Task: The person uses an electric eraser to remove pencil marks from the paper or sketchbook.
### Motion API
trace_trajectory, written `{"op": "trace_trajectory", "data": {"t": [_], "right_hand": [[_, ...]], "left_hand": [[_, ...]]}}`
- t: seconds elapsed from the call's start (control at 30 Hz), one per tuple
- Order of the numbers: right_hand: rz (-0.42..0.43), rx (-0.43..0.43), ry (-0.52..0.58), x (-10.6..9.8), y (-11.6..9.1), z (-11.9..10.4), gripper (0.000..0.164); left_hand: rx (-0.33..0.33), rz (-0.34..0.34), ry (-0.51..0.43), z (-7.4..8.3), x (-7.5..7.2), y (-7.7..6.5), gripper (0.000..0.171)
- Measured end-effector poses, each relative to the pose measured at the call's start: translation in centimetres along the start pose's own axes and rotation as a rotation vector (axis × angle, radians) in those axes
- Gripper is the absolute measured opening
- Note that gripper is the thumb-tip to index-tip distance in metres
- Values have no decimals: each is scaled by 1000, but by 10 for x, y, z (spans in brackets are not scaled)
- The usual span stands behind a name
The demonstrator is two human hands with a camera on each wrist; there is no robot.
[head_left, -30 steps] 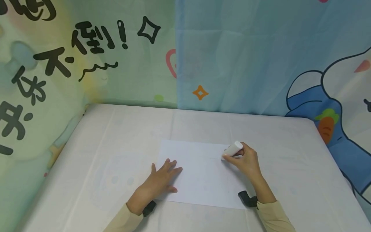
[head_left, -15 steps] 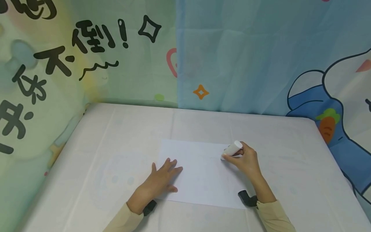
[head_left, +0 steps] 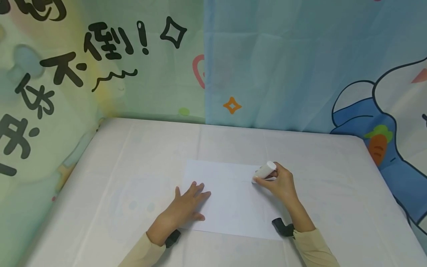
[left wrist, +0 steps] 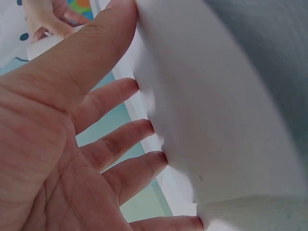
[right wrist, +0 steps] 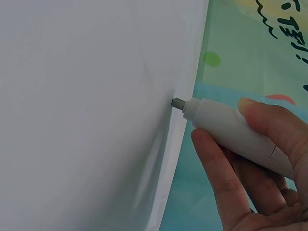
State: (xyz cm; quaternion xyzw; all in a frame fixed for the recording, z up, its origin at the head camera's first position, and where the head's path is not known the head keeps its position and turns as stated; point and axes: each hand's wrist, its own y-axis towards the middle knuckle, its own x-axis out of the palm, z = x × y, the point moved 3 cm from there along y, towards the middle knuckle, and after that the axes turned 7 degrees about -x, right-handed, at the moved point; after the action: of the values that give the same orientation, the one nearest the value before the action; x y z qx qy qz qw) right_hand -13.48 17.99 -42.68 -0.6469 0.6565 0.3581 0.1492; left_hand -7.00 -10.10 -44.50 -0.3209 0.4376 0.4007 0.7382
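A sheet of white paper [head_left: 230, 200] lies flat on the white-covered table. My left hand [head_left: 186, 204] rests on the paper's left part with its fingers spread; in the left wrist view the fingertips [left wrist: 159, 158] press against the sheet. Near the paper's upper right, my right hand [head_left: 282, 183] pinches a thick white marker [head_left: 265, 170] between thumb and fingers. The right wrist view shows the marker's grey tip [right wrist: 178, 103] touching the paper, with the barrel slanted. I can make out no clear mark on the sheet.
The white tablecloth [head_left: 133, 148] stretches around the paper. Printed curtains, one green [head_left: 160, 92] and one blue [head_left: 283, 74], stand behind the table. A black wrist device [head_left: 282, 227] sits at the right cuff, another [head_left: 172, 239] at the left.
My right hand has shifted slightly to the left along the paper with the marker still in its grip. The left hand stays in place on the sheet.
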Motion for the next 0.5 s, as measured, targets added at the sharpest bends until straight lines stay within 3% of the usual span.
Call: {"op": "trace_trajectory", "data": {"t": [0.5], "right_hand": [[7, -29, 15, 8, 2, -3, 37]], "left_hand": [[-2, -1, 6, 0, 0, 0, 71]]}}
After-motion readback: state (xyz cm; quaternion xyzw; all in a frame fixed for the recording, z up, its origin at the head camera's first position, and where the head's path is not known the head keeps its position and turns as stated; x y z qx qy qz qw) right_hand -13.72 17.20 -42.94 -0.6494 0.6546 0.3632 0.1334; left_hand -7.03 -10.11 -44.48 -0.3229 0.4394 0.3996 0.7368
